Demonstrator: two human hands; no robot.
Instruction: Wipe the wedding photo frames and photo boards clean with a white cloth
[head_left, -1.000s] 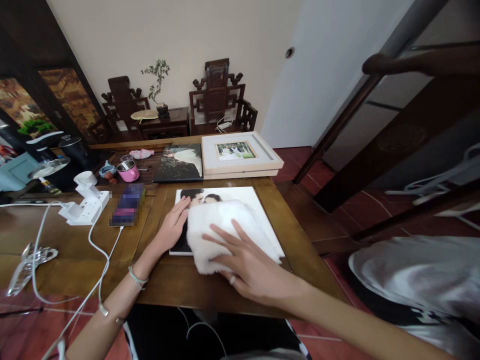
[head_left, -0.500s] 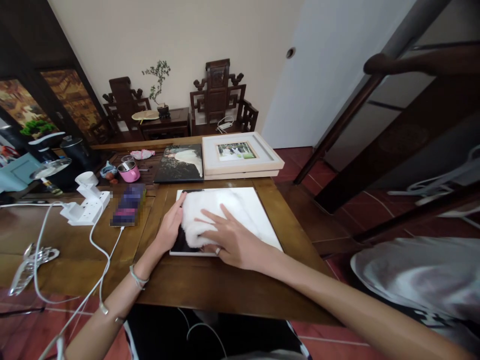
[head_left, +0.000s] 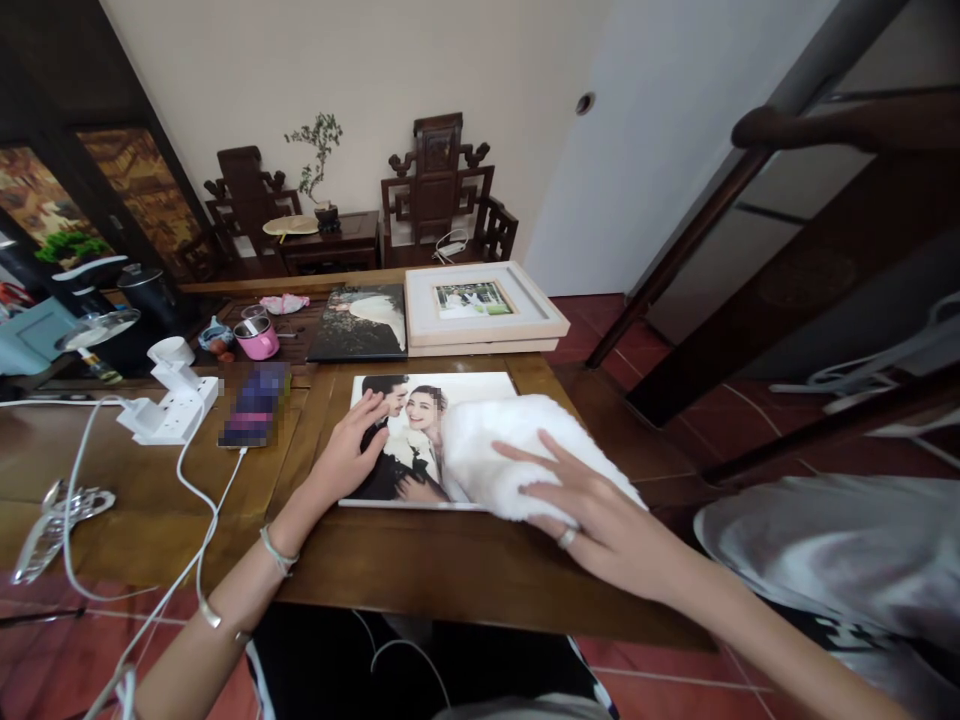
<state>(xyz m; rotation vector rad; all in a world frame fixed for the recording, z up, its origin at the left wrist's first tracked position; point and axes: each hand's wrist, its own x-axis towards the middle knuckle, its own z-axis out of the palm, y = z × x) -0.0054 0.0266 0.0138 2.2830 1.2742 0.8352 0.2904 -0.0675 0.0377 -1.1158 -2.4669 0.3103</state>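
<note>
A photo panel [head_left: 409, 470] with a couple's portrait lies flat near the table's front edge. My left hand [head_left: 356, 445] rests on its left side, fingers stretched out and holding nothing. Over the panel's right part and past its right edge lies a white fluffy cloth [head_left: 495, 450]. My right hand [head_left: 592, 510], with a ring on one finger, grips the cloth's near side, thumb side partly hidden under it. The cloth covers the right part of the picture.
Behind the panel are a dark photo panel [head_left: 360, 325] and a pale framed picture [head_left: 480, 305]. To the left lie a phone [head_left: 255, 405], a white power strip [head_left: 176, 412] and loose white cables. A pink cup [head_left: 257, 338] stands further back.
My right hand has moved right with the cloth, uncovering the couple's portrait. My left hand has shifted from the panel's left edge onto its surface.
</note>
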